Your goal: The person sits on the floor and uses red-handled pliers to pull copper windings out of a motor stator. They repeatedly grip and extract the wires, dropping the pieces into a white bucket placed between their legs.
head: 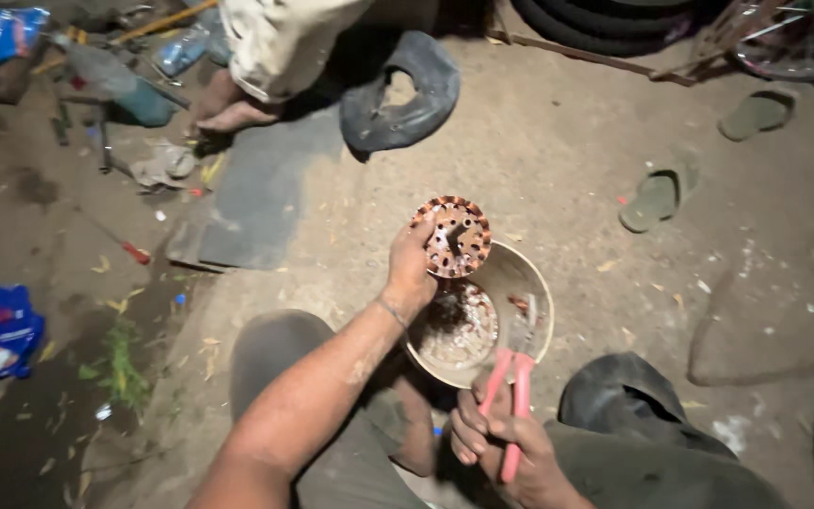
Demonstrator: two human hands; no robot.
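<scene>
Left hand (410, 269): gripping rusty hub flange (456, 237), over bowl (534, 283) to catch debris.
Right hand (501, 443): closed around red-handled pliers (511, 396), jaws at bowl's four o'clock.

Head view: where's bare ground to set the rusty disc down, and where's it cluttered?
Open dirt lies right of the bowl, up to the sandals. Another bare patch sits between the inner tube and the disc in the left hand. Crowded: the tools and litter at upper left, and near the knees, where the right hand holds pliers.
</scene>
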